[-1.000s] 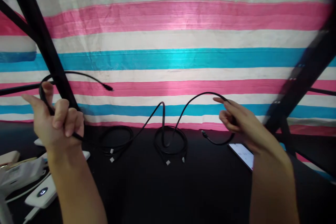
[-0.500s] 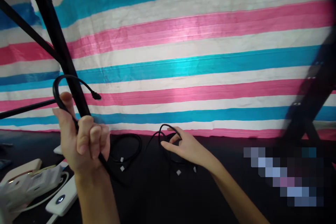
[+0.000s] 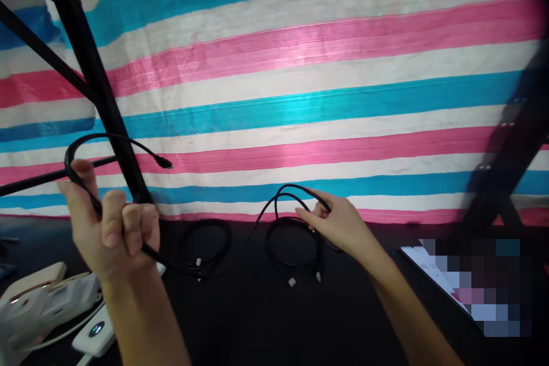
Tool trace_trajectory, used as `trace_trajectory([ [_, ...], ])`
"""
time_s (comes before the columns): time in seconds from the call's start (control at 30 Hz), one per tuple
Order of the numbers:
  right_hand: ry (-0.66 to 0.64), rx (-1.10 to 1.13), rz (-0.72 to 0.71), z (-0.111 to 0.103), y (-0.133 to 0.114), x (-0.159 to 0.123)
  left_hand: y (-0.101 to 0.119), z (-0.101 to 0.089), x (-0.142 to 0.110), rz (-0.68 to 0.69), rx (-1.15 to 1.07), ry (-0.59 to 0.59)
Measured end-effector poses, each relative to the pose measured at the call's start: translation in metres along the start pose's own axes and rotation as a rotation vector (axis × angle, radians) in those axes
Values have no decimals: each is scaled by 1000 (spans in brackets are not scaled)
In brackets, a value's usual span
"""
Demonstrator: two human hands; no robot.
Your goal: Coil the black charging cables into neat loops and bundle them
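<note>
My left hand (image 3: 114, 234) is raised at the left with its fingers curled around a black cable (image 3: 169, 266). One end of that cable arches over the thumb and finishes in a small black plug (image 3: 163, 162). At the middle right, my right hand (image 3: 338, 220) pinches looped black cable (image 3: 288, 186) between thumb and fingers. Whether both hands hold one and the same cable is hard to tell against the black table. A coiled black cable (image 3: 227, 234) lies between the hands. Another coil (image 3: 269, 246), with pale metal plugs, rests below my right hand.
White electronic devices (image 3: 71, 297) and a white power bank (image 3: 95, 331) with a round display sit at the lower left. A phone or tablet (image 3: 429, 266), partly pixelated, lies right. Black metal posts (image 3: 96, 91) stand before a striped sheet (image 3: 300, 103).
My left hand has shifted left and slightly down with its cable. My right hand has moved right and up a little, lifting the looped cable higher above the right coil.
</note>
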State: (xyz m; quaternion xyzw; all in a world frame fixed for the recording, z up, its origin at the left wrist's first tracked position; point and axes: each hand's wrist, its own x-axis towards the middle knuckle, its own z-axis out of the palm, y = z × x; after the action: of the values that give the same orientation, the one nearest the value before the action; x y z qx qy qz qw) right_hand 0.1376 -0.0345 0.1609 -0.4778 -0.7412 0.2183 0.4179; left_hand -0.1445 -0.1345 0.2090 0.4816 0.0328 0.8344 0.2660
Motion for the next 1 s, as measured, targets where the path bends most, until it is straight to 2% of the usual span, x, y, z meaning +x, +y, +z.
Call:
trace_trajectory([
  [0.13, 69, -95, -22, -21, 7, 3, 6, -2, -1, -10, 133, 134],
  [0.2, 112, -110, -56, -25, 9, 4, 8, 1, -3, -3, 212, 180],
  [0.33, 280, -130, -145, -27, 11, 4, 6, 13, -4, -7, 393, 242],
  [0.47, 344, -224, -96, -34, 12, 3, 2, 20, -4, -70, 585, 306],
  [0.53, 371, -286, -73, -40, 12, 2, 0, 19, -5, -168, 704, 272],
  [0.63, 414, -257, -71, -44, 10, -1, -4, 15, -8, -283, 922, 136],
  [0.77, 499, -84, -89, -40, 5, -6, -18, 18, -11, -281, 1153, -41],
  [0.87, 469, -5, -72, -35, 1, -7, -31, 30, -15, -299, 1160, -121],
  [1.0, 399, 140, -57, -29, -6, -7, -47, 54, -27, -328, 1058, -139],
])
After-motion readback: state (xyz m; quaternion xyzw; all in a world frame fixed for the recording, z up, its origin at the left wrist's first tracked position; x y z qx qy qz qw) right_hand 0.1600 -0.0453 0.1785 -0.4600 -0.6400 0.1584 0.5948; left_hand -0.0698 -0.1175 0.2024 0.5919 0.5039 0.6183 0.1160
